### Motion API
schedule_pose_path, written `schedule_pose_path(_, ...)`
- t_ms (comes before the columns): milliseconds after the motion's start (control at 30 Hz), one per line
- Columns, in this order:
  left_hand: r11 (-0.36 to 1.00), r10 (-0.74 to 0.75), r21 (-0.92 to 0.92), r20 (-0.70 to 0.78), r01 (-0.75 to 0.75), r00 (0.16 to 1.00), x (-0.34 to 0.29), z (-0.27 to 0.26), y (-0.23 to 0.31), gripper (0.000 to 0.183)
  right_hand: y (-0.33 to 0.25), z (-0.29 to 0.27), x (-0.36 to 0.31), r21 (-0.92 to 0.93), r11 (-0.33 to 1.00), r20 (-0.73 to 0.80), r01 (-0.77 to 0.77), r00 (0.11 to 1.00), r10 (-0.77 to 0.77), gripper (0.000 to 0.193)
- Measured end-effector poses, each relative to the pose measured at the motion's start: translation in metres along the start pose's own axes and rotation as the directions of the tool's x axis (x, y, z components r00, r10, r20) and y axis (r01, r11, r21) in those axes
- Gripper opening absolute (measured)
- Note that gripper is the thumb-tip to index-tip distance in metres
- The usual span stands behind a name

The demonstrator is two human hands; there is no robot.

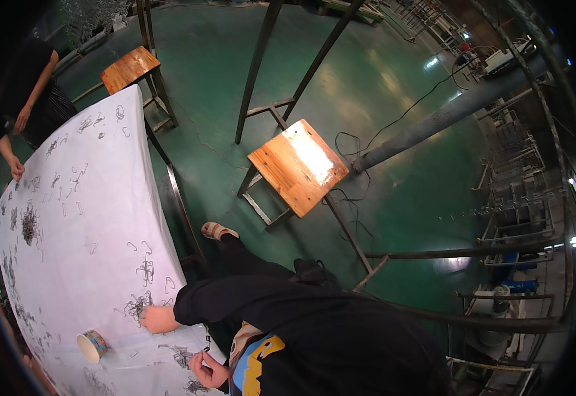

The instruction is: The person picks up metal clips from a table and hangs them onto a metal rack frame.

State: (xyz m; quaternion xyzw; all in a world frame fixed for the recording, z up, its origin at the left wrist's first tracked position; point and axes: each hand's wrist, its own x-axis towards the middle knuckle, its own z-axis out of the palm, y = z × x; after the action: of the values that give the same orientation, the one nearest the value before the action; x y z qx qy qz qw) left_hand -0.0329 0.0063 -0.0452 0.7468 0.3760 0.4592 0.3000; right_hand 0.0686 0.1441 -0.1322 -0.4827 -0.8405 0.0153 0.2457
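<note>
My right hand (160,319) comes from a long black sleeve and reaches over the white-covered table (106,231). Its fingers are curled down onto a heap of thin dark wire hooks (136,306); whatever lies between the fingertips is hidden. Closer to my body, my left hand (209,371) is closed in a pinch at the table's edge. A small dark piece (206,350) shows at its fingertips, too small to name. Beside this hand lies another little pile of hooks (182,356). A round paper tub (92,346) stands tilted-looking beyond both hands.
More heaps of hooks (30,224) are scattered across the table. A person in black (33,99) stands at its far left, one hand over the cloth. A wooden-topped stool (299,167) with metal legs, a grey pipe (433,122) and loose cables are on the green floor.
</note>
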Motion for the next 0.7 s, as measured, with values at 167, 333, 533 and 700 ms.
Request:
schedule_pose_path(167, 0.999, -0.026, -0.031, 0.031, 0.027, 0.999, -0.001, 0.005, -0.005, 0.011, -0.002, 0.001, 0.012, 0.405, 0.887, -0.049, -0.222, 0.963, 0.264, 0.010)
schedule_pose_path(333, 0.998, -0.032, -0.044, 0.029, 0.033, 0.999, -0.006, 0.008, -0.011, 0.010, -0.006, -0.027, 0.013, 0.827, 0.467, 0.000, -0.313, 0.831, 0.556, 0.008)
schedule_pose_path(533, 0.997, -0.036, -0.069, 0.079, 0.041, 0.996, 0.007, 0.015, -0.005, 0.010, 0.000, -0.051, -0.003, 0.928, 0.269, 0.064, -0.256, 0.824, 0.562, 0.008)
schedule_pose_path(700, 0.993, -0.041, -0.107, 0.049, 0.046, 0.998, 0.011, 0.018, -0.010, 0.010, 0.012, -0.098, -0.043, 0.908, 0.349, 0.012, -0.231, 0.848, 0.530, 0.009)
